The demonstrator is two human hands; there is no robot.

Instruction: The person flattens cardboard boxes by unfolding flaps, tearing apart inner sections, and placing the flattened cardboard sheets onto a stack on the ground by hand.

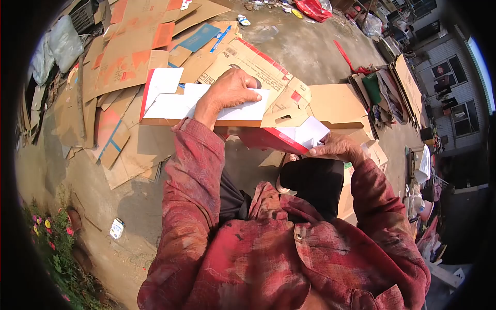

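A red cardboard box with a white inside (173,107) is held up in front of my lap, its flaps spread and its red side facing me. My left hand (232,93) is curled closed on the white panel; its fingertips are partly hidden. At the box's right end, my right hand (338,146) pinches the white and red corner between thumb and fingers. A brown cardboard piece with a handle slot (284,118) lies against the box between my hands.
Flattened cardboard (124,67) is heaped at the left and ahead. More brown cartons (338,103) lie at the right, near a stack of folded sheets (385,95). Flowering plants (57,243) grow at lower left, and a small white packet (117,228) lies on the concrete.
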